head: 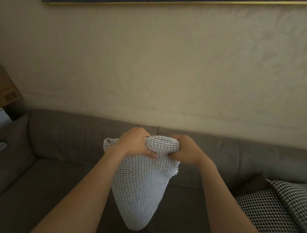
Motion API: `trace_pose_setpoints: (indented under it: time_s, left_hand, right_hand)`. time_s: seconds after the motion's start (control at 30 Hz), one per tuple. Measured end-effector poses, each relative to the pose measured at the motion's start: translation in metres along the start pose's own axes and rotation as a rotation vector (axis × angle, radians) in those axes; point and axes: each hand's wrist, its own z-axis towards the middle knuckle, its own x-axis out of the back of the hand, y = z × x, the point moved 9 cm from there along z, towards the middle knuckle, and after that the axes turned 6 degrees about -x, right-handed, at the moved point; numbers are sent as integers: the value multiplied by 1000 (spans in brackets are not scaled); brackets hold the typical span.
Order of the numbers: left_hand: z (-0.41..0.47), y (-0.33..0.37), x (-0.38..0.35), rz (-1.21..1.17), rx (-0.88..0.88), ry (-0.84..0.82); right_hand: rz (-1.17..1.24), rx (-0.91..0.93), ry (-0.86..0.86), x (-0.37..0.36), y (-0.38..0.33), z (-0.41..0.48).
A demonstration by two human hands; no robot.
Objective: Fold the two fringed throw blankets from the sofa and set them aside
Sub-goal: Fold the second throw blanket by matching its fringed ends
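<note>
A pale grey woven throw blanket [141, 188] hangs bunched in front of me, above the grey-brown sofa [49, 174]. My left hand [136, 143] grips its top edge on the left. Close beside it, my right hand [186, 149] holds the same top edge. The cloth drops in a narrowing fold to about seat height, with a bit of fringe showing at its right side. A second blanket with a black-and-white houndstooth pattern [272, 207] lies spread on the seat at the lower right.
The sofa's back cushions run along a cream wall [157, 66]. A cardboard box [8, 89] stands past the left armrest. A picture frame's lower edge [166, 2] crosses the top of the view.
</note>
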Motion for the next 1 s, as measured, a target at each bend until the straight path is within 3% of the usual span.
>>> trace_pose_setpoints:
  time_s: [0.17,0.27,0.4,0.53,0.73,0.83,1.0]
  left_hand:
    - [-2,1,15,-168,-8,1]
    - [-3,5,21,-259,-5,-4]
    - [-6,-4,27,-347,45,32]
    - [-8,-9,24,-337,90,-13]
    - [-10,0,26,-473,57,87]
    - [-8,9,29,-526,10,157]
    - [-4,29,25,-616,-53,126]
  right_hand:
    - [735,-10,22,-23,24,-7]
    - [959,-49,26,-38,29,-8]
    - [891,-69,178,-28,23,-8]
    - [671,46,331,-10,-5,-8]
    - [530,194,324,-11,-39,-5]
    - [515,192,353,-6,-37,-3]
    - [542,172,303,5,-23,-4]
